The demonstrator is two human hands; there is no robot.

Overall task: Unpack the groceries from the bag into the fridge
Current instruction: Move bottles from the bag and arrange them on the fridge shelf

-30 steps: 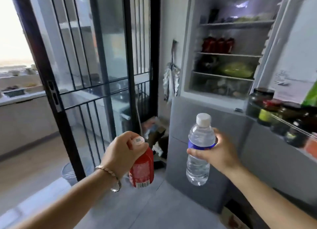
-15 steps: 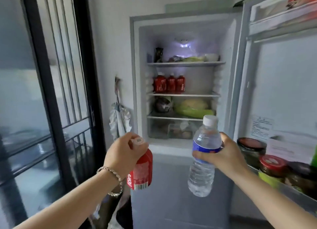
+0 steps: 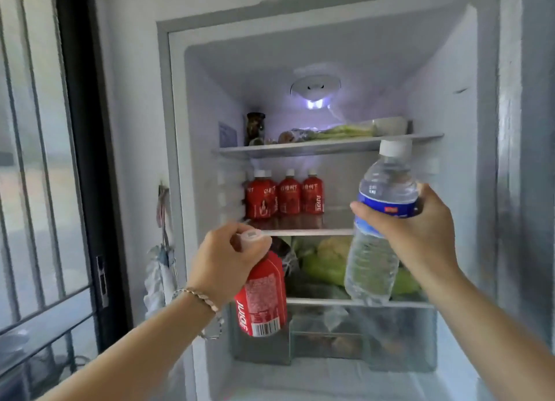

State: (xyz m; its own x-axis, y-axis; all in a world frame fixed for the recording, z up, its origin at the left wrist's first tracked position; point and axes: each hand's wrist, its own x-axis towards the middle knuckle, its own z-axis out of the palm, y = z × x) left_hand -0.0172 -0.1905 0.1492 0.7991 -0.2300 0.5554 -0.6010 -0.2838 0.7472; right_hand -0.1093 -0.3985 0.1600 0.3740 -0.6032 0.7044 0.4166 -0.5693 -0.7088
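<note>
Both forearms reach up toward the open fridge (image 3: 177, 130). The left hand (image 3: 225, 264), a beaded bracelet (image 3: 199, 297) at its wrist, grips the neck of a red juice bottle (image 3: 261, 301); the fingers curl round the white cap end and the body hangs down, tilted, barcode lowest. The right hand (image 3: 417, 229) is wrapped round the middle of a clear water bottle (image 3: 380, 220) at its blue label; the bottle stands nearly upright, white cap at the level of the top shelf (image 3: 324, 148). Both bottles are held in front of the compartment, apart from each other.

Behind them, the middle shelf (image 3: 309, 230) carries three red juice bottles (image 3: 285, 194) in a row at its left. Below lie green vegetables (image 3: 324, 265), partly hidden by the water bottle. The top shelf holds a dark jar (image 3: 255, 128) and wrapped greens (image 3: 336, 131). The interior lamp (image 3: 315, 103) is lit.
</note>
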